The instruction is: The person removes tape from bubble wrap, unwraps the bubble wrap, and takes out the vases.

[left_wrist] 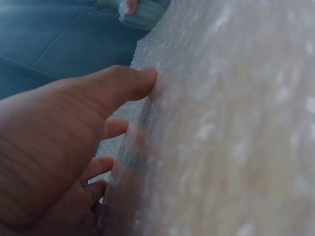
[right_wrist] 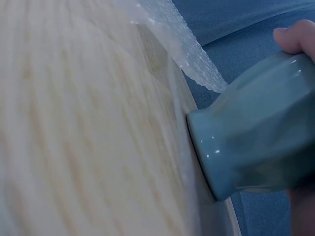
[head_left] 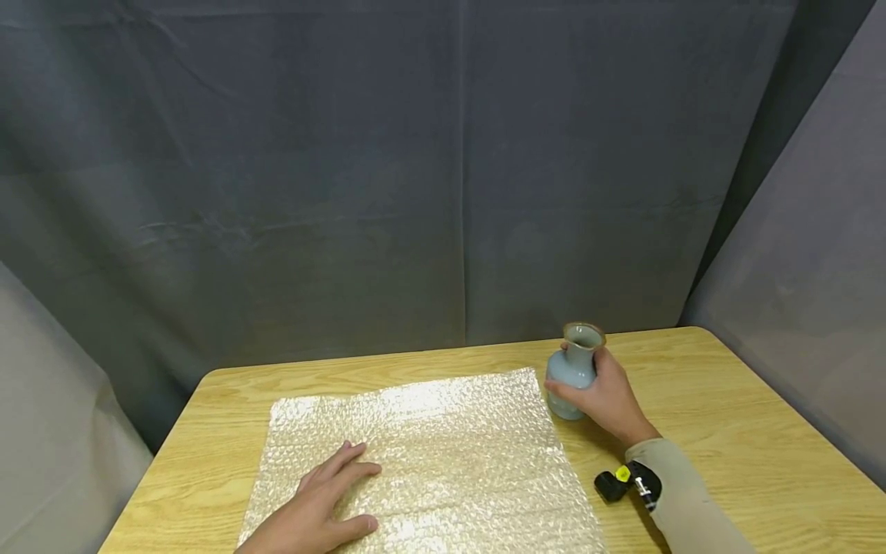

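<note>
A pale blue-green ceramic vase with a brown rim stands upright, or nearly so, beside the right edge of the bubble wrap. My right hand grips it around the body and neck, thumb on the near side. In the right wrist view the vase's base is at or just above the table; I cannot tell which. A sheet of bubble wrap lies spread flat on the table. My left hand rests on its left part with fingers spread, and the left wrist view shows the fingertips touching the sheet.
The wooden table has rounded far corners. Dark grey cloth hangs behind it, with lighter cloth panels on the left and right. A black wrist camera with a yellow mark sits at the right sleeve.
</note>
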